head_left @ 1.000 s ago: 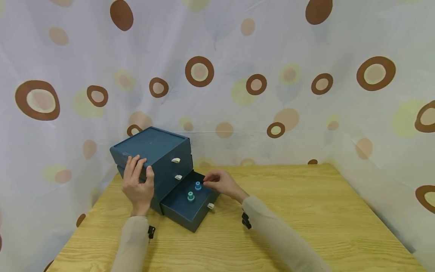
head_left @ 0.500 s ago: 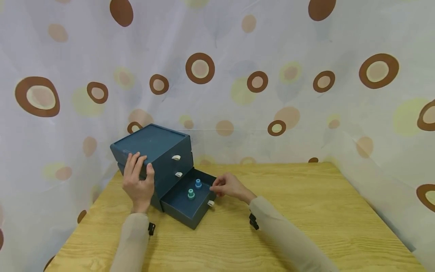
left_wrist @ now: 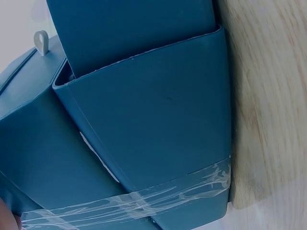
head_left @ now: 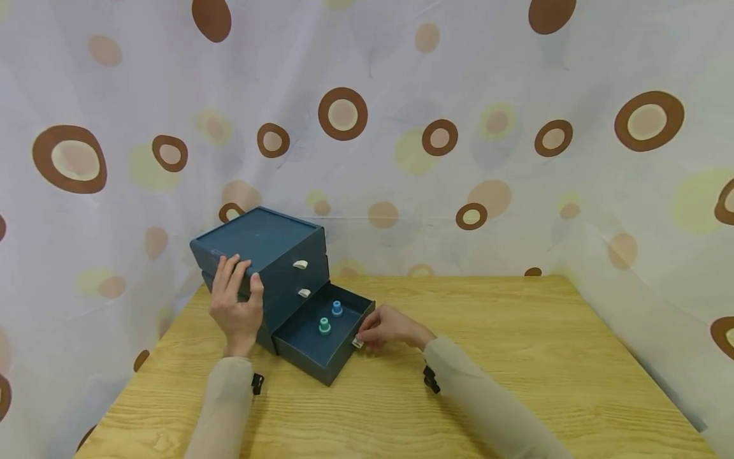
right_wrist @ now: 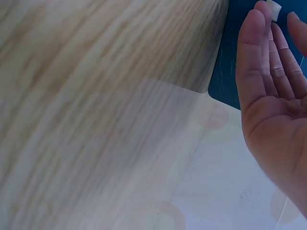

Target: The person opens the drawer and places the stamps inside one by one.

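A dark blue drawer box (head_left: pixel 292 271) stands on the table at the left, its lowest drawer (head_left: pixel 306 347) pulled out. Inside that drawer stand two small stepped pegs, a teal one (head_left: pixel 325 326) and a blue one (head_left: pixel 337 308). My left hand (head_left: pixel 236 309) rests against the box's near side, fingers over the top edge and thumb by the front corner. At the drawer's front is my right hand (head_left: pixel 392 326), its fingertips right at the white pull tab (right_wrist: pixel 274 9). In the right wrist view, the fingers are fairly straight and the thumb stands apart from the tab.
Two more white tabs mark the upper drawers, one on the top drawer (head_left: pixel 300 264) and one on the middle drawer (head_left: pixel 304 293). Clear tape (left_wrist: pixel 139 203) runs across the box's side. Behind the wooden table (head_left: pixel 487 370) hangs a patterned curtain (head_left: pixel 390 172).
My right hand has moved from the drawer's far side, beside the blue peg, toward me to the front pull tab. My left hand has stayed on the box; the pegs have not moved.
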Demonstrator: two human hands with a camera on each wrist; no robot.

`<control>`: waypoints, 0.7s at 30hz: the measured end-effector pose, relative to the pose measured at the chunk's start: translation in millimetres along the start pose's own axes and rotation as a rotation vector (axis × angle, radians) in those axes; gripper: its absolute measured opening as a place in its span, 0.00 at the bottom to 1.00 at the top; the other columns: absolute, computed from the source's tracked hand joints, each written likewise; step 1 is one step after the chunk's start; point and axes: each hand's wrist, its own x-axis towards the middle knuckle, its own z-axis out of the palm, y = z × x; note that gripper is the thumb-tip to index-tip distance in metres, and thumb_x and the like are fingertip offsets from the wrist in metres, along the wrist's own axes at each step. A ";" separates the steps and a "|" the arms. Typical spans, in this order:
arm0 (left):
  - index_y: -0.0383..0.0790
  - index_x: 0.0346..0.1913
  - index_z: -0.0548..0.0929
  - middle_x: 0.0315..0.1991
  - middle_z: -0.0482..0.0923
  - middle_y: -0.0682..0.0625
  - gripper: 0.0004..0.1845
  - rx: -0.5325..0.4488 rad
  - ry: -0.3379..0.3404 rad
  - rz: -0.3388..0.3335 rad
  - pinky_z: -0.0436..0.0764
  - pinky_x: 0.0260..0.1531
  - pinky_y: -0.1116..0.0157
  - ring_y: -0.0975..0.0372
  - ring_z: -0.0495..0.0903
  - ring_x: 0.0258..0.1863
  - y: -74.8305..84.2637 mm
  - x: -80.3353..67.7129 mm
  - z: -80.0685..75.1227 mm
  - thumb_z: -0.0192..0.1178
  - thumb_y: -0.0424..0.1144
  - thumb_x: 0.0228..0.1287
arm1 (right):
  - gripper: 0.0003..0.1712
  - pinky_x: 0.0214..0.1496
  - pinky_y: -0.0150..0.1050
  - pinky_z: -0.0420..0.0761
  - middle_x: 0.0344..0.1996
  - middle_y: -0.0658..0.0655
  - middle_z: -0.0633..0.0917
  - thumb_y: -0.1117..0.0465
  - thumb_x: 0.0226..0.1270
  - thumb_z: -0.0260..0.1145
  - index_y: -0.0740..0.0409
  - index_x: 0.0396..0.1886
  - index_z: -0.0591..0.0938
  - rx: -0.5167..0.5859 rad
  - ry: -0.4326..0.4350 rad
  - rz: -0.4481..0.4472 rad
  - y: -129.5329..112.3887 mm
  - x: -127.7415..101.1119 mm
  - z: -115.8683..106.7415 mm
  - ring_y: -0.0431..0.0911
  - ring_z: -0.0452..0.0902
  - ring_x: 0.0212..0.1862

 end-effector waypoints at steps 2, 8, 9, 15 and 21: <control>0.40 0.46 0.89 0.53 0.84 0.44 0.19 0.001 0.000 0.001 0.73 0.64 0.47 0.47 0.77 0.62 0.4 0.1 -0.2 0.58 0.48 0.60 | 0.09 0.35 0.40 0.87 0.30 0.57 0.89 0.60 0.65 0.68 0.60 0.37 0.89 0.010 -0.011 0.012 -0.4 -0.7 1.3 0.48 0.87 0.30; 0.40 0.45 0.89 0.53 0.84 0.43 0.19 0.005 0.006 0.002 0.73 0.65 0.48 0.47 0.78 0.61 -0.1 0.2 0.2 0.57 0.48 0.60 | 0.09 0.36 0.41 0.87 0.31 0.59 0.90 0.62 0.61 0.71 0.64 0.38 0.87 0.029 -0.034 0.042 0.3 -0.7 5.7 0.49 0.88 0.32; 0.40 0.46 0.89 0.53 0.84 0.44 0.19 0.005 0.006 0.000 0.73 0.65 0.48 0.47 0.78 0.61 -0.2 0.2 0.3 0.57 0.47 0.60 | 0.10 0.36 0.41 0.87 0.32 0.60 0.90 0.62 0.61 0.71 0.65 0.38 0.86 0.033 -0.034 0.044 0.4 -0.6 6.3 0.50 0.88 0.32; 0.39 0.46 0.88 0.53 0.84 0.44 0.20 0.022 -0.006 -0.006 0.72 0.66 0.50 0.49 0.77 0.62 -0.5 0.1 0.0 0.56 0.48 0.62 | 0.08 0.36 0.42 0.88 0.31 0.60 0.90 0.63 0.60 0.72 0.64 0.36 0.87 0.035 -0.020 0.035 1.7 2.7 9.3 0.50 0.88 0.32; 0.39 0.46 0.88 0.53 0.84 0.44 0.19 0.025 -0.015 -0.010 0.72 0.65 0.49 0.48 0.77 0.62 0.5 -1.3 -1.7 0.57 0.47 0.61 | 0.07 0.36 0.41 0.87 0.30 0.57 0.90 0.63 0.59 0.72 0.61 0.35 0.88 0.024 -0.021 0.022 3.3 7.8 10.7 0.49 0.88 0.30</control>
